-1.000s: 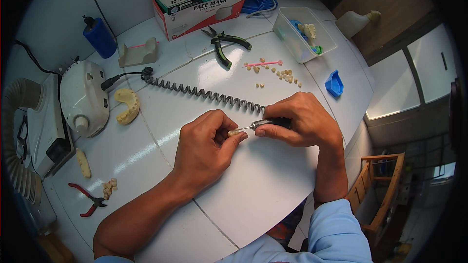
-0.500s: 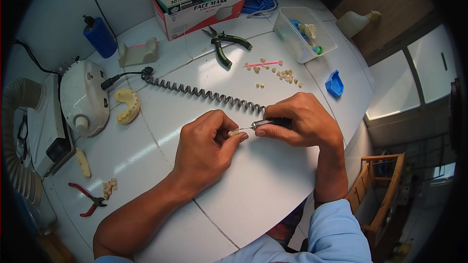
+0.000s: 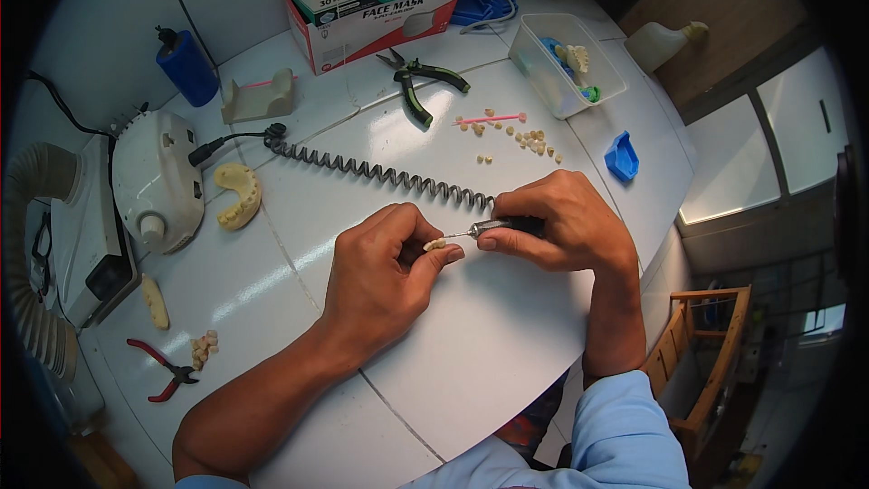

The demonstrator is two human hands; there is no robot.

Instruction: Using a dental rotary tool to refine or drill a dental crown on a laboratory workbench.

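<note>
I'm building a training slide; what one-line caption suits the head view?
The left hand pinches a small cream piece while the right hand points a corded handpiece at it.

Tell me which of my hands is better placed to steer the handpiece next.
Your right hand, I'd say: it holds the handpiece, whose thin bit points toward the small cream piece. Your left hand seems better suited to steadying that piece, which it pinches.
</note>
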